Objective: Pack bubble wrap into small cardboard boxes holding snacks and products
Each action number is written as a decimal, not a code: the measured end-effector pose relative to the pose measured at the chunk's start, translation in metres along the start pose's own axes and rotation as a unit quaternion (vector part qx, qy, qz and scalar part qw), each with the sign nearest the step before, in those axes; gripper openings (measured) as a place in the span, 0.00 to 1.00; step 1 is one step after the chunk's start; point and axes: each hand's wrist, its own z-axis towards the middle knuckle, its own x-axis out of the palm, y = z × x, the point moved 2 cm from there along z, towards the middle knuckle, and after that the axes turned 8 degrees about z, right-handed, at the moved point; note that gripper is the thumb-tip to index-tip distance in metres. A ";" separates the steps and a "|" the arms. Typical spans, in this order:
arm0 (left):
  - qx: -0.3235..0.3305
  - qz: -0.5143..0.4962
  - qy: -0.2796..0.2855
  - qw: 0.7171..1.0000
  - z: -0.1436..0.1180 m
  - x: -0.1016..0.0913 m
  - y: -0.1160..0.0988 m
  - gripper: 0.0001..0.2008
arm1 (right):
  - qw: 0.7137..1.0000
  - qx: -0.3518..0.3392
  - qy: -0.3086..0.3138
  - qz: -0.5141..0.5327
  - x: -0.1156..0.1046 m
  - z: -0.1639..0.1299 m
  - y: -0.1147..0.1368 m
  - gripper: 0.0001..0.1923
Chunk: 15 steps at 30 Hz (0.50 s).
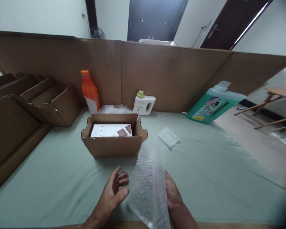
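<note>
A sheet of clear bubble wrap (149, 184) hangs upright in front of me, gripped along its right side by my right hand (173, 192); the wrap hides part of those fingers. To its left, my left hand (116, 187) holds nothing, with the fingers loosely curled and apart from the thumb. Just beyond both hands stands an open cardboard box (115, 148), its flaps raised. Inside it lies a white box (105, 130) with brown squares printed on top. A small folded piece of bubble wrap (168, 138) rests on the cloth right of the cardboard box.
A pale green cloth (216, 178) covers the table. Several open cartons (62, 108) stand at the left. Along the cardboard wall (171, 76) are an orange bottle (90, 92), a white jug (143, 104) and a teal jug (214, 103). More clear wrap (114, 109) lies behind the box.
</note>
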 end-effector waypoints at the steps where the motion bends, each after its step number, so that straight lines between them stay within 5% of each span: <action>1: -0.022 -0.017 0.032 0.999 0.002 0.005 -0.002 0.50 | 0.999 0.026 0.016 0.017 0.008 0.001 -0.005 0.19; 4: -0.084 0.013 0.056 0.995 -0.001 0.002 -0.009 0.32 | 0.999 0.030 -0.011 -0.009 0.008 0.005 0.000 0.21; 8: -0.080 0.118 -0.042 0.989 -0.014 -0.029 -0.014 0.22 | 0.987 -0.024 -0.092 -0.130 -0.021 -0.007 0.022 0.22; 11: -0.039 0.171 -0.040 0.984 -0.022 -0.043 -0.014 0.18 | 0.975 -0.018 -0.033 -0.221 -0.011 -0.032 0.023 0.24; 15: 0.005 0.242 -0.020 0.970 -0.030 -0.033 -0.016 0.19 | 0.947 -0.032 0.090 -0.306 0.042 -0.060 0.003 0.51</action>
